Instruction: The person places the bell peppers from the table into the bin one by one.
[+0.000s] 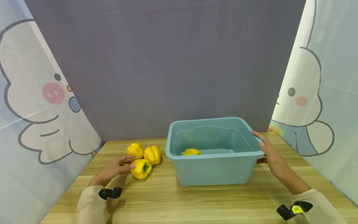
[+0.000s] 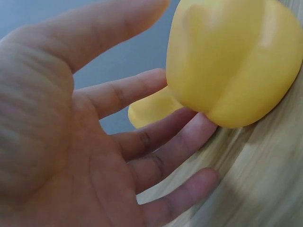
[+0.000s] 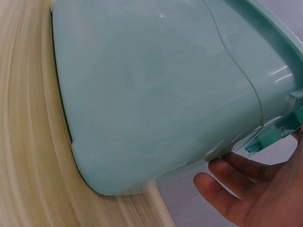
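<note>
1. Glossy yellow bell pepper with a green stem [image 1: 141, 169]: standing on the counter at the tips of the left fingers, its stem end turned away from them.
2. Left hand [image 1: 114, 168]: fingers spread, extended and relaxed, not wrapped around anything; thumb and fingertips reach the near pepper's side, though whether they press on it cannot be told.
3. Rounded yellow bell pepper, rear left [image 1: 135, 150]: just beyond the left fingertips, close against its neighbours.
4. Ribbed yellow bell pepper, rear right [image 1: 153, 155]: past the left fingers, on the side toward the right hand, near the tub.
5. Rectangular pale-teal tub, smooth and plastic-looking, with a rolled rim [image 1: 213, 170]: upright, between the two sets of fingers, its far short side at the right fingers.
6. Yellow pepper, partly hidden by the front wall [image 1: 191, 151]: inside the tub, at the end away from the right fingers.
7. Right hand [image 1: 273, 157]: grasping the tub's rim, some digits on top, others curled beneath against the outer wall.
8. Tally: one pepper in the tub, three outside; by that count, about a quarter appears done, with the three beside the left fingers left over.
9. Wood-grain counter [image 1: 156, 202]: beneath both hands, carrying peppers and tub.
10. Plain dark-grey fabric backdrop [image 1: 173, 62]: upright, beyond all fingers.
</note>
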The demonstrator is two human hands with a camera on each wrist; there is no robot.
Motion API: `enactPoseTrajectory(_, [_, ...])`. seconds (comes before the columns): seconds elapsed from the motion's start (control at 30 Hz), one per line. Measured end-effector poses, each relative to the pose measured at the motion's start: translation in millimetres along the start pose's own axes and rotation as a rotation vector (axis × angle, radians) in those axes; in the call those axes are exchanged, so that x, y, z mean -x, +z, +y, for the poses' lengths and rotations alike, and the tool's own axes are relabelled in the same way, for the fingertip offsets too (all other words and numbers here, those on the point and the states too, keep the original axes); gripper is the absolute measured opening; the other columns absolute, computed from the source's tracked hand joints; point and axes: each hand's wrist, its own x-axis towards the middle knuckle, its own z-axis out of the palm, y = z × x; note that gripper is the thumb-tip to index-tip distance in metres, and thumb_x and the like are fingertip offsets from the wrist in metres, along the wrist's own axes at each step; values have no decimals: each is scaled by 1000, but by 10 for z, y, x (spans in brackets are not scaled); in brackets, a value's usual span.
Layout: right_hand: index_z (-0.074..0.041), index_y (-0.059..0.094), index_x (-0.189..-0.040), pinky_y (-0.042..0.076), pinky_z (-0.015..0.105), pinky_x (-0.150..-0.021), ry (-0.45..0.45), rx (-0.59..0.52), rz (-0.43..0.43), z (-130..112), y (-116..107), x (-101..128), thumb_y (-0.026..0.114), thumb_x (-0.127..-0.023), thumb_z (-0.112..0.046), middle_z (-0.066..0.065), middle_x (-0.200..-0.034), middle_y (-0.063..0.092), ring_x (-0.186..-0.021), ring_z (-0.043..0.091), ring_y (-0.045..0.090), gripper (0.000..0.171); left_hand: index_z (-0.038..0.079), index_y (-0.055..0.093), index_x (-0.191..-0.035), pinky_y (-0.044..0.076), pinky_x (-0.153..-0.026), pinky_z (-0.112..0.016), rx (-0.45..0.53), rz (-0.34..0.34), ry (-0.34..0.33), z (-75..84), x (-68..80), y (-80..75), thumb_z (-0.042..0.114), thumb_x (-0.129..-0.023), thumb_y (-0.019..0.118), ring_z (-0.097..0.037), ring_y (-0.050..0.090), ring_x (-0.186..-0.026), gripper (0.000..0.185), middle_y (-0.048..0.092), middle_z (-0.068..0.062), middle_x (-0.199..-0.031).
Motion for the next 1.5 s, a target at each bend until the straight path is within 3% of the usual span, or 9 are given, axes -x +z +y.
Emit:
enactPoseTrajectory(0.17, [-14, 14, -161, 54, 42, -71, -11, 10, 0, -7, -1, 6, 21, -110, -32, 25, -153, 19, -109, 3, 49, 55, 4, 40, -152, 40, -104, -56, -70, -18, -7, 13, 19, -6, 33, -95, 70, -40, 43, -133, 71, 43, -24, -148])
enactPoseTrajectory(0.4, [-14, 14, -161, 54, 40, -70, -11, 5, 8, 6, 2, 3, 21, -110, -30, 24, -152, 20, -108, 4, 49, 54, 2, 39, -152, 39, -102, -58, -78, -86, 4, 58, 32, 31, 30, -91, 73, -32, 55, -118, 75, 37, -23, -154])
enactPoseTrajectory(0.63, [-14, 15, -161, 54, 39, -70, -11, -12, 16, 26, 10, -10, 21, -110, -27, 23, -153, 20, -107, 1, 49, 53, 5, 38, -153, 41, -99, -54, -112, -107, -20, 68, 24, 58, 32, -90, 73, -28, 55, -115, 78, 40, -21, -151])
enactPoseTrajectory(0.87, [-14, 16, -161, 54, 39, -70, -14, -12, 17, 27, 15, -11, 21, -110, -27, 22, -152, 20, -106, 1, 50, 52, 4, 35, -154, 44, -94, -44, -111, -151, 6, 66, -9, 99, 32, -92, 72, -28, 52, -116, 78, 45, -19, -145])
enactPoseTrajectory(1.03, [-12, 18, -160, 54, 38, -69, -29, 0, 21, 23, 11, -10, 22, -110, -27, 21, -150, 23, -104, 1, 51, 53, 3, 33, -155, 44, -97, -49, -107, -165, 16, 82, -23, 113, 31, -92, 72, -32, 51, -121, 79, 42, -22, -148])
enactPoseTrajectory(1.23, [-8, 22, -158, 55, 33, -69, -77, 29, 17, 23, -8, -26, 23, -110, -24, 19, -147, 26, -101, 3, 55, 51, 2, 31, -156, 34, -107, -58, -112, -163, -2, 118, -46, 151, 31, -89, 75, -40, 40, -134, 85, 37, -24, -152])
enactPoseTrajectory(1.5, [-10, 17, -161, 55, 35, -69, -78, 47, -23, 18, -53, -46, 25, -109, -21, 31, -152, 23, -104, -2, 54, 53, 4, 31, -156, 33, -105, -55, -137, -154, -3, 123, -92, 180, 31, -86, 78, -35, 42, -131, 89, 40, -20, -150])
